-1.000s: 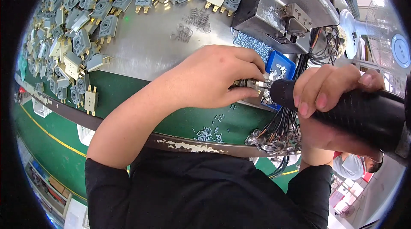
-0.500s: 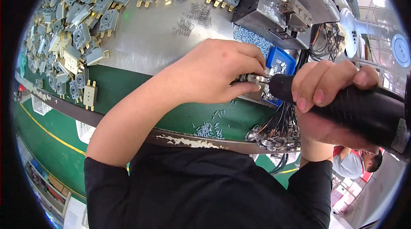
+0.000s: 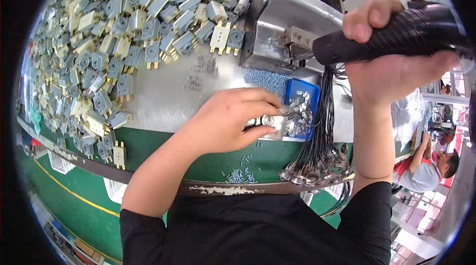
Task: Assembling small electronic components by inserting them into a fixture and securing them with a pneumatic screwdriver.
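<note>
My left hand (image 3: 230, 118) is low over the bench, its thumb and fingers closed around a small round metal part (image 3: 268, 120). That part sits at a small metal block (image 3: 278, 128), and a dark wire runs from it toward the right. The fingers cover much of it. Up at the right, my right hand (image 3: 379, 74) is wrapped around a thick black electric screwdriver (image 3: 386, 34). The tool's nose points left, raised away from the left hand. Beside the block is a blue tray (image 3: 303, 84) of small metal pieces.
Grey and cream terminal blocks (image 3: 114, 47) are heaped at the far left. Springs (image 3: 205, 65) and screws (image 3: 267, 80) lie on the metal sheet, more screws (image 3: 240, 176) nearer. A metal machine (image 3: 277, 27) stands behind. Bundled black wires (image 3: 323, 121) hang right. A person (image 3: 424, 173) is at the right.
My right hand has lifted the electric screwdriver up and away from the part in my left hand. The view has shifted, and my left hand keeps its hold.
</note>
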The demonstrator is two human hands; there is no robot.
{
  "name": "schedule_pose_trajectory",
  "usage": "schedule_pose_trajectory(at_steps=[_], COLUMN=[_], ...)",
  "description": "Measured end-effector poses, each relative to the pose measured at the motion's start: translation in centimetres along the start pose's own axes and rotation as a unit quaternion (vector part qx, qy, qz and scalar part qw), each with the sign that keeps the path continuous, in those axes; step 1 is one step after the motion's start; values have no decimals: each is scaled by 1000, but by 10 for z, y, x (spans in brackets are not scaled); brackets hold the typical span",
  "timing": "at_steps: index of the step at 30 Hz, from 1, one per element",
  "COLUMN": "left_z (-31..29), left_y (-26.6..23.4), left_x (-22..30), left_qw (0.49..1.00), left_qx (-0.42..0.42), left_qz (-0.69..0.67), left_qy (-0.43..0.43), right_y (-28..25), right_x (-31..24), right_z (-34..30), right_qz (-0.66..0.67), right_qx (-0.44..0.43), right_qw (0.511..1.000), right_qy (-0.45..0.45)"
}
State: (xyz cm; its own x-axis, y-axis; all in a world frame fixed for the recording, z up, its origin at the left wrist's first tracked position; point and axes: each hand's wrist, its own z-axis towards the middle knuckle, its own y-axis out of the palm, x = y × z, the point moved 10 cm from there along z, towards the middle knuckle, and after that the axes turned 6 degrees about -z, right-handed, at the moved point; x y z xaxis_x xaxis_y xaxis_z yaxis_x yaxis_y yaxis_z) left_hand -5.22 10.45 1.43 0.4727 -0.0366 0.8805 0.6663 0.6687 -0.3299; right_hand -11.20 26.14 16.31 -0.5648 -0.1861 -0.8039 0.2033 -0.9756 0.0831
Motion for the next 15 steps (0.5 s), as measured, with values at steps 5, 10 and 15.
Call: schedule_pose_trajectory(at_steps=[5, 10, 15], left_z=[1, 2, 3], left_y=[-1, -2, -3], left_x=[1, 1, 1], left_qw=[1000, 1000, 1000], left_qx=[5, 7, 8], left_qz=[0, -1, 1], left_qy=[-2, -1, 2], right_y=[-19, -17, -19], right_x=[17, 23, 26], right_z=[0, 1, 1], right_qz=[-17, 11, -28], right_qx=[91, 83, 108], right_qw=[995, 996, 993], right_qy=[26, 28, 41])
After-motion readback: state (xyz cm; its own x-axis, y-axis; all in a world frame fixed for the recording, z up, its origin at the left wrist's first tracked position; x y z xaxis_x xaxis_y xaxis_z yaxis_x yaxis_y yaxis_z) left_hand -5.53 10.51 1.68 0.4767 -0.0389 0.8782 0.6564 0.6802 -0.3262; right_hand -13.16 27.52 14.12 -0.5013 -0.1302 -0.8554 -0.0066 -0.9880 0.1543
